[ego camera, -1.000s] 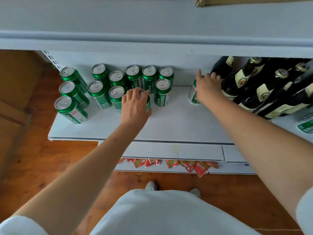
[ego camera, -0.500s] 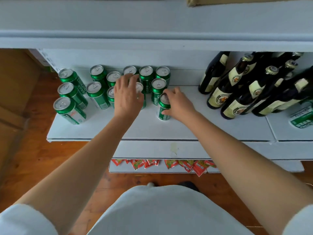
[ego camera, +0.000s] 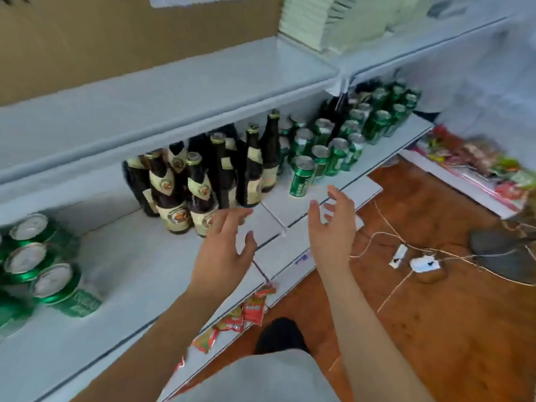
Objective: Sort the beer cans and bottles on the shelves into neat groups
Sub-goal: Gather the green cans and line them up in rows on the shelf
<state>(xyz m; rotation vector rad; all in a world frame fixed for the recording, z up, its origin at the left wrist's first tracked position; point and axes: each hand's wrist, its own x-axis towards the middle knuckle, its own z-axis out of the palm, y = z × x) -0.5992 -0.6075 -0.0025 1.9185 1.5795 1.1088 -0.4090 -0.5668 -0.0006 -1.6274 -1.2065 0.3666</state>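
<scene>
Left hand [ego camera: 224,250]: fingers [ego camera: 232,217] spread and loosely extended, grasping nothing, raised over the front of the white shelf [ego camera: 139,274], with the fingertips overlapping the lower edge of the nearest bottle in view; whether they touch it cannot be told. Right hand [ego camera: 330,227]: fingers [ego camera: 338,195] splayed and slightly bent, palm turned inward toward the left hand, empty, held over the shelf's front edge just below a single green beer can [ego camera: 301,177]. That can stands alone, upright with its long axis vertical and silver top upward, leaning slightly in the wide-angle view, in front of the main cluster of green cans [ego camera: 342,137], all upright, running back along the shelf to the right. Cluster of dark brown beer bottles [ego camera: 200,181]: upright, necks pointing up, cream labels facing outward, packed close together mid-shelf, left of the cans. Second group of green cans [ego camera: 40,265]: upright, silver tops visible, at the far left of the same shelf, well apart from the bottles. Upper shelf [ego camera: 162,94] carries a cardboard box [ego camera: 116,33]. Below the shelf front, red snack packets [ego camera: 246,311]. On the wooden floor [ego camera: 435,329], a white power strip [ego camera: 425,264] with thin cords.
</scene>
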